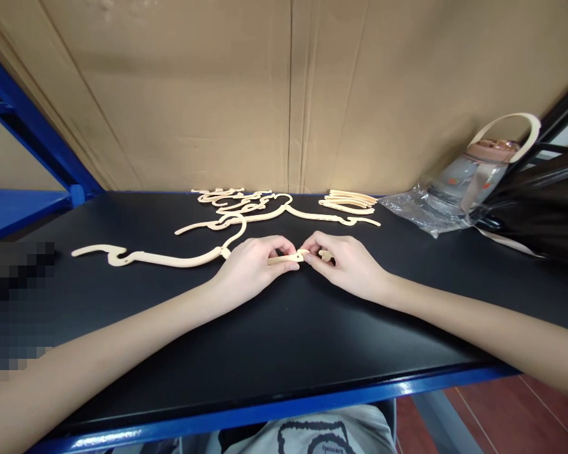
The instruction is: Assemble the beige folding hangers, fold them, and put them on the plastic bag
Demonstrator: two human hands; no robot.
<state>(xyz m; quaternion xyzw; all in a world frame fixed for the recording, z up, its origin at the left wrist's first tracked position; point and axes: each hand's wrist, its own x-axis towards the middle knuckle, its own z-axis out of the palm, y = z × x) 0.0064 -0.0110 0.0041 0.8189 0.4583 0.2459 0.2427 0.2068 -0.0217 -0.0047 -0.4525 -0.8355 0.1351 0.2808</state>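
Observation:
Near the middle of the black table, a cream plastic folding hanger (180,260) lies with its hook and left arm stretched out to the left. My left hand (248,261) is closed around the hanger's right arm, close to its joint. Against that joint, my right hand (348,265) pinches a small curved end piece (326,255) of the same cream plastic; most of it hides behind the fingers. The fingertips of both hands nearly meet. Behind them lies another hanger (312,214) with its arms spread and an end piece on each side.
A pile of cream hooks and end pieces (236,200) lies at the back, left of a stack of cream hanger arms (350,200). A clear bottle (468,176) with a handle stands at the right by crumpled plastic film (421,211) and a black bag (544,202). Cardboard (218,94) walls the back.

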